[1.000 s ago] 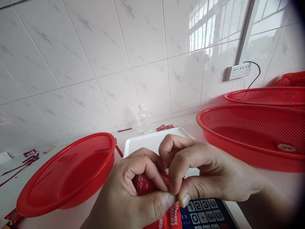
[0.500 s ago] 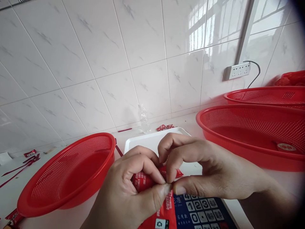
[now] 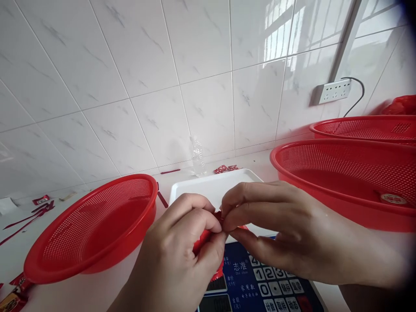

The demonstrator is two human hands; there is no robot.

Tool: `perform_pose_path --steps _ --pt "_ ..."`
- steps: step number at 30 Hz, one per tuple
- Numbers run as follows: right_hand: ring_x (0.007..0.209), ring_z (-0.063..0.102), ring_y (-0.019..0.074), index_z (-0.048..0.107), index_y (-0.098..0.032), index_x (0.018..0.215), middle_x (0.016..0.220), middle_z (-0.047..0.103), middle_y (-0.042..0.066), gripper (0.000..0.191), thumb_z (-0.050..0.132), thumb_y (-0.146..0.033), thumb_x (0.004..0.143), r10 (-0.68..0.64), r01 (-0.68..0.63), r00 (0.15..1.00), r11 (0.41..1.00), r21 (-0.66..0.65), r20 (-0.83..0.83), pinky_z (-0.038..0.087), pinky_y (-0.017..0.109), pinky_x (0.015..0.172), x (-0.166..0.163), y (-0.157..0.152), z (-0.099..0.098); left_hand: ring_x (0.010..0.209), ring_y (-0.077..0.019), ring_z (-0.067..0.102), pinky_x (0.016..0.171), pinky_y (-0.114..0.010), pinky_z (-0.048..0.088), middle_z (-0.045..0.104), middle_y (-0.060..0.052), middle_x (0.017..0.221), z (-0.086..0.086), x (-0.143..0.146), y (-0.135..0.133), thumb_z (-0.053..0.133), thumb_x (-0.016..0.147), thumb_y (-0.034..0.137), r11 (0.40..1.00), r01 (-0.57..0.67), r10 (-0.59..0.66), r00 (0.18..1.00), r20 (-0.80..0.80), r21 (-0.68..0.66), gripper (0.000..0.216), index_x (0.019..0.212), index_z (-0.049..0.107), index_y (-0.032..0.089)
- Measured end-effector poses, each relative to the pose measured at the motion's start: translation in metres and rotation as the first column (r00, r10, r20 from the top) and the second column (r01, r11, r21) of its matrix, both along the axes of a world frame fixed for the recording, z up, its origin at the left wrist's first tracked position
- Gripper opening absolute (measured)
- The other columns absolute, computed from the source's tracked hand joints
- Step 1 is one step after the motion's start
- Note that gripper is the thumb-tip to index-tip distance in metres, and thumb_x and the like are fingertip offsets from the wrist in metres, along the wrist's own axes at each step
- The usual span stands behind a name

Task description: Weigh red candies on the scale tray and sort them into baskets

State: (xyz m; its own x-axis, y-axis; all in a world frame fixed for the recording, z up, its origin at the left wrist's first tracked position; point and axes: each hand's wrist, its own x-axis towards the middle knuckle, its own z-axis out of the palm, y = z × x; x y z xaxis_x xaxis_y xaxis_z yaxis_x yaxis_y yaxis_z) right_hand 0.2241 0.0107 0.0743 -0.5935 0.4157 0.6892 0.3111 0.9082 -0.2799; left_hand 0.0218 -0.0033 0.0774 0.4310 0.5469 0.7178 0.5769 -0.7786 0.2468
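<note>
A small red packet with a crimped edge (image 3: 218,274) is mostly hidden behind my fingers. My left hand (image 3: 182,242) pinches it between thumb and fingers. Coming from the right, my right hand (image 3: 279,229) has thumb and fingertips closed on the packet's upper edge, touching the left fingertips. Both hands are above a digital weighing scale, whose blue keypad panel (image 3: 240,290) shows number keys and dark displays. Behind the hands lies the scale's white tray (image 3: 208,185).
Red perforated baskets stand at the left (image 3: 110,225) and right (image 3: 328,171), with another basket (image 3: 360,128) behind. A clear plastic bottle (image 3: 197,158) and small red packets (image 3: 224,169) are near the tiled wall. A power strip (image 3: 334,92) hangs there. Dark red strips (image 3: 39,212) lie at far left.
The packet's printed front has swung up and behind the hands, uncovering more of the scale's panel. My right fingers have drawn closer together against the left fingertips. The view has shifted slightly.
</note>
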Motion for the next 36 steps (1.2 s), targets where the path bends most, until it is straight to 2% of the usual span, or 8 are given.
perform_pose_path --steps 7,13,19,22,26,31,36 --pt "0.074 0.059 0.0118 0.067 -0.018 0.093 0.093 0.065 0.002 0.016 0.055 -0.009 0.09 -0.142 0.131 0.985 0.984 0.121 0.093 0.043 0.026 0.062 0.001 -0.003 -0.006 0.065 -0.009 0.064 0.051 -0.017 0.046 0.065 0.002 0.08 0.0 0.005 0.002 0.057 0.08 0.001 1.0 -0.006 0.006 1.0 -0.013 -0.022 0.02 0.069 0.06 0.018" --pt "0.071 0.058 0.0142 0.065 -0.016 0.082 0.088 0.065 0.005 0.022 0.048 -0.006 0.093 -0.194 0.149 0.962 0.963 0.225 0.192 0.043 0.028 0.061 -0.006 -0.001 -0.008 0.059 -0.0099 0.062 0.048 -0.019 0.043 0.063 0.002 0.077 0.001 0.008 0.005 0.055 0.074 -0.003 0.979 -0.048 0.035 0.997 -0.068 -0.196 0.023 0.066 0.059 0.018" --pt "0.062 0.048 0.0142 0.062 -0.016 0.074 0.078 0.061 0.003 0.023 0.046 -0.004 0.086 -0.212 0.145 0.958 0.939 0.311 0.193 0.036 0.03 0.053 -0.011 0.003 -0.01 0.058 -0.0086 0.057 0.048 -0.018 0.042 0.059 0.004 0.071 -0.002 0.01 0.009 0.054 0.068 -0.005 0.948 -0.056 0.042 0.998 -0.053 -0.314 0.025 0.061 0.051 0.018" --pt "0.064 0.051 0.014 0.064 -0.015 0.078 0.083 0.063 0.004 0.02 0.047 -0.006 0.086 -0.17 0.118 0.965 0.962 0.245 0.201 0.038 0.029 0.053 -0.01 0.003 -0.008 0.061 -0.0087 0.06 0.049 -0.017 0.044 0.061 0.004 0.074 -0.001 0.007 0.011 0.057 0.072 -0.002 0.928 -0.035 0.019 0.999 -0.048 -0.372 0.022 0.065 0.054 0.019" --pt "0.066 0.054 0.0103 0.064 -0.013 0.081 0.086 0.061 0.003 0.015 0.052 -0.007 0.087 -0.021 0.015 0.996 0.998 0.065 0.088 0.042 0.024 0.055 -0.005 0.003 -0.003 0.067 -0.0079 0.064 0.055 -0.014 0.049 0.064 0.005 0.079 0.002 0.001 0.01 0.063 0.076 0.003 0.944 0.04 -0.042 0.999 0.001 -0.328 0.019 0.069 0.06 0.021" --pt "0.074 0.059 0.0087 0.066 -0.012 0.083 0.085 0.06 0.002 0.018 0.055 0.002 0.079 0.113 -0.119 0.983 0.992 -0.034 -0.142 0.05 0.019 0.064 -0.001 0.004 0.003 0.07 -0.0084 0.067 0.06 -0.014 0.053 0.068 0.004 0.083 0.009 -0.006 0.002 0.068 0.079 0.008 0.965 0.097 -0.092 0.995 0.034 -0.245 0.017 0.072 0.064 0.023" --pt "0.074 0.062 0.0084 0.068 -0.014 0.083 0.084 0.062 0.001 0.022 0.057 0.004 0.075 0.137 -0.156 0.974 0.983 -0.096 -0.181 0.052 0.018 0.064 -0.001 0.001 0.008 0.069 -0.0071 0.066 0.059 -0.012 0.052 0.068 0.006 0.083 0.011 -0.009 -0.002 0.07 0.078 0.007 0.97 0.107 -0.101 0.994 0.038 -0.219 0.019 0.071 0.064 0.023"
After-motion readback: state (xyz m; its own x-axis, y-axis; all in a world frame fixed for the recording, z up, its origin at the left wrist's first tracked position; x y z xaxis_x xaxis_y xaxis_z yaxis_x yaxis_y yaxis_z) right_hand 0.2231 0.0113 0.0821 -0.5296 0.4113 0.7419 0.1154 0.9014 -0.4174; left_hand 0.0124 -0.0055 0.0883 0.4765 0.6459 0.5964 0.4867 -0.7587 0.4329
